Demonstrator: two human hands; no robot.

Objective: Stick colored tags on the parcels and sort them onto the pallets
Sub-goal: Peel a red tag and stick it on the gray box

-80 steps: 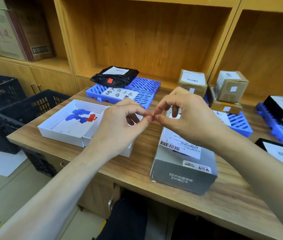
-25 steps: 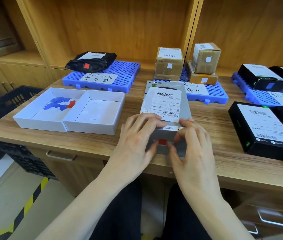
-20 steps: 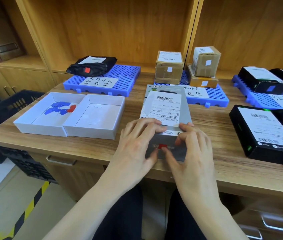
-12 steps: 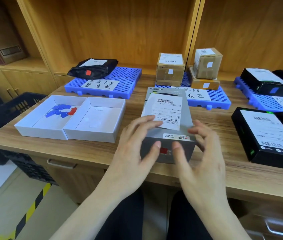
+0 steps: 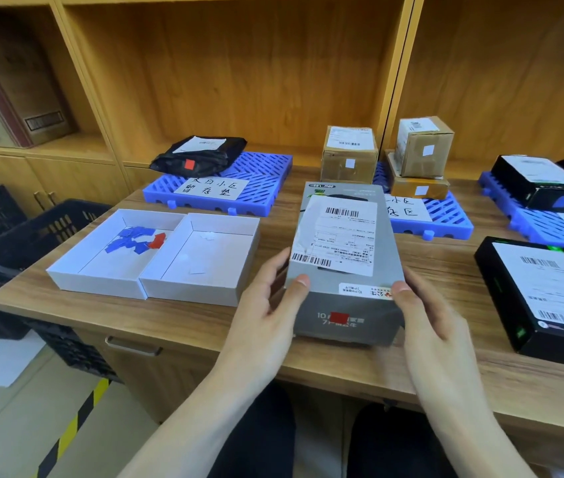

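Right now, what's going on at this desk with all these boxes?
A person is sorting parcels. Both hands, left hand and right hand, grip a grey box that already carries a red tag on its near side. A black bag with a red tag lies on the left blue pallet.

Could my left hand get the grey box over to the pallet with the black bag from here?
Probably yes. The left hand already grips the grey box, and bare desk lies between it and the left pallet, whose right part looks free beside the black bag.
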